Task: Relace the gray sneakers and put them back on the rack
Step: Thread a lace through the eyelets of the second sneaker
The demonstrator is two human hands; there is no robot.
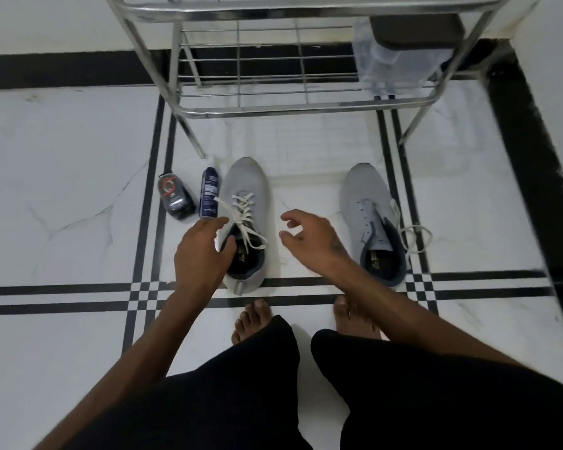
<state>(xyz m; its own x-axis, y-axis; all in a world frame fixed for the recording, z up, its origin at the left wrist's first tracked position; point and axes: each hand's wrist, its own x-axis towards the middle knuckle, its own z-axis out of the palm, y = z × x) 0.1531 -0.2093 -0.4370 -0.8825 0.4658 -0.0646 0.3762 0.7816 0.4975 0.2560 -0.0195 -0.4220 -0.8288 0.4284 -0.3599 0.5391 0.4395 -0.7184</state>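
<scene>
Two gray sneakers stand on the white floor, toes toward the rack. The left sneaker [246, 186] carries white laces threaded through its eyelets, with loose ends trailing over its opening. The right sneaker [368, 203] has bare eyelets, and its white lace [415, 237] lies loose beside it on the right. My left hand [202, 251] hovers at the left sneaker's collar, fingers relaxed, holding nothing. My right hand [309, 238] hangs between the two sneakers with spread fingers, holding nothing. The steel shoe rack [273, 107] stands just beyond the sneakers.
A dark shoe-polish bottle [174, 198] and a blue spray can [209, 193] lie left of the left sneaker. A dark box and a clear plastic bag [387, 60] sit on the rack's right side. My bare feet [251, 323] stand behind the sneakers.
</scene>
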